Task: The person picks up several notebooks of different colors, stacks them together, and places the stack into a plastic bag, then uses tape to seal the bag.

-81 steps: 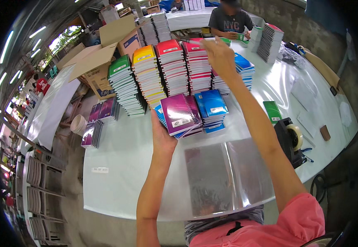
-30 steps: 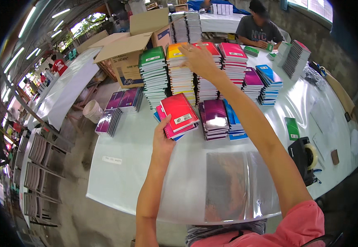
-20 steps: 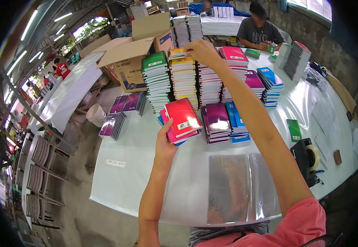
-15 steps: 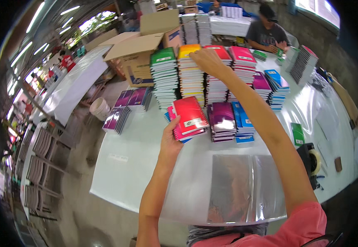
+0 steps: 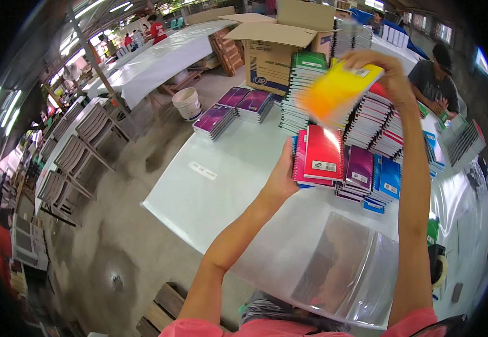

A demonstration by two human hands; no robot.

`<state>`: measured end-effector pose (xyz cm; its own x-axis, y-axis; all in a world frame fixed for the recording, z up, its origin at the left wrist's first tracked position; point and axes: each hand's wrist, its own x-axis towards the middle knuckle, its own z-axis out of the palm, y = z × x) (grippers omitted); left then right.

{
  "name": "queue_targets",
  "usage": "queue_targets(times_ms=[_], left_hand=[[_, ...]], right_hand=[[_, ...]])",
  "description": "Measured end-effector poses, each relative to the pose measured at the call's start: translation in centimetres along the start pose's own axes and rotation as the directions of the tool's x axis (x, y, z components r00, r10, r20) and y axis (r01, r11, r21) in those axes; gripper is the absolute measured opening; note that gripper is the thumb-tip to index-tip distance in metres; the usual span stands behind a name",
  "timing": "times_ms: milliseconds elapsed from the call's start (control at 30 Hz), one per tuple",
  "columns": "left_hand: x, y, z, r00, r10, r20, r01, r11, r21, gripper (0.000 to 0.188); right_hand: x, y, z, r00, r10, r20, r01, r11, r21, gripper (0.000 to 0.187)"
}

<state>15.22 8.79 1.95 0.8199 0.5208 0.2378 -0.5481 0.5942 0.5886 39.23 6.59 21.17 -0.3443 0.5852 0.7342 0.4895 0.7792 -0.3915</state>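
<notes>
My left hand (image 5: pixel 282 174) is closed round a small handful of spiral notebooks, with a red notebook (image 5: pixel 323 151) on top and a pink notebook (image 5: pixel 300 160) and a blue edge showing under it. Above them, my right hand (image 5: pixel 383 70) grips a yellow notebook (image 5: pixel 342 90), blurred by motion, by its upper edge. The yellow cover partly hides the tall stacks behind. Among these are a green notebook stack (image 5: pixel 295 101) and a stack of white-paged notebooks (image 5: pixel 370 121). Purple notebooks (image 5: pixel 359 165) and blue notebooks (image 5: pixel 389 177) stand in lower stacks just right of the held ones.
Clear plastic sheets (image 5: pixel 339 264) lie at the table's near edge. Purple notebook bundles (image 5: pixel 216 121) sit at its far left, before an open cardboard box (image 5: pixel 269 67). A tape dispenser (image 5: pixel 437 264) is at right. Across the table sits a person (image 5: pixel 437 78); a bucket (image 5: pixel 186 104) stands beyond.
My right hand has lifted a yellow notebook off its stack and brought it toward the notebooks in my left hand. The view has swung left, so the table appears shifted right.
</notes>
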Motion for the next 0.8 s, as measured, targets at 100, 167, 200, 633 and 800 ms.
queue_targets(times_ms=[100, 167, 200, 633, 800], left_hand=[[0.2, 1.2, -0.4, 0.974, -0.206, -0.091, 0.174, 0.946, -0.273, 0.060], [-1.3, 2.1, -0.5, 0.979, -0.205, 0.012, 0.195, 0.908, -0.371, 0.055], [-1.5, 1.6, -0.3, 0.983, -0.158, -0.095, 0.121, 0.943, -0.310, 0.052], [-1.3, 3.9, -1.9, 0.901, 0.008, -0.434, -0.046, 0.996, -0.077, 0.043], [-0.5, 3.1, -3.2, 0.926, -0.020, -0.377, -0.024, 0.993, -0.113, 0.042]], right_hand=[[-0.4, 2.8, 4.9, 0.957, -0.042, 0.286, -0.039, 0.961, 0.273, 0.015], [-0.9, 3.7, 8.8, 0.889, 0.045, 0.455, -0.201, 0.932, 0.300, 0.017], [-1.5, 4.3, 9.5, 0.887, 0.001, 0.462, -0.101, 0.976, 0.191, 0.024], [1.5, 12.6, 9.0, 0.981, 0.113, -0.160, -0.194, 0.465, -0.863, 0.011], [0.1, 8.4, 8.4, 0.947, -0.251, -0.199, -0.023, 0.567, -0.824, 0.032]])
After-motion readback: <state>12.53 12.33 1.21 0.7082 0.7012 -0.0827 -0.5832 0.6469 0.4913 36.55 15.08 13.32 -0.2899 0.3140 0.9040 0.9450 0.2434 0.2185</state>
